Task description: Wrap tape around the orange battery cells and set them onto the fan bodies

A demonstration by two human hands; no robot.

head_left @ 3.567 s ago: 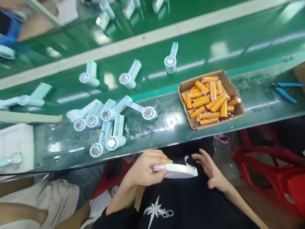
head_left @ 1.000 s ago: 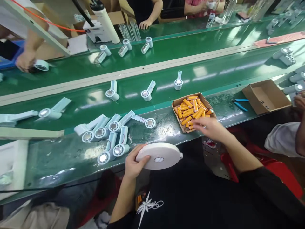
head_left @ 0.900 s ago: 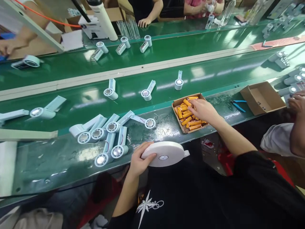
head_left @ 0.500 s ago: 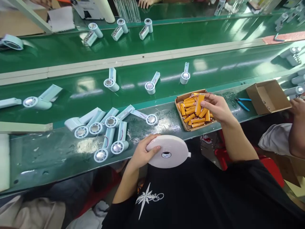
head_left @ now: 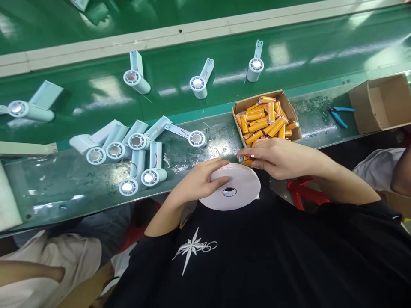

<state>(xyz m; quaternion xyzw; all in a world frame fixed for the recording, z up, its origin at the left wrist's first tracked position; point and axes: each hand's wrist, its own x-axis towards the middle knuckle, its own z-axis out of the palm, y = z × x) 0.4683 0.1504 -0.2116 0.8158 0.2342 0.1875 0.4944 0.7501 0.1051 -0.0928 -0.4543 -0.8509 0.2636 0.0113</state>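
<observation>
My left hand grips a flat white roll of tape at the near edge of the green bench, fingers lying over its top. Beside it, my right hand is closed on an orange battery cell, held against the far edge of the roll. A small cardboard tray full of orange cells sits just beyond my right hand. Several pale blue fan housings lie in a cluster on the bench to the left.
More fan housings ride the green conveyor belt behind the bench. Blue pliers and an open cardboard box lie at the right. Another person's arm is at the right edge, another's at bottom left.
My right hand reached into the tray, lifted an orange cell and brought it back to the tape roll. The left hand kept the roll and shifted its fingers on top.
</observation>
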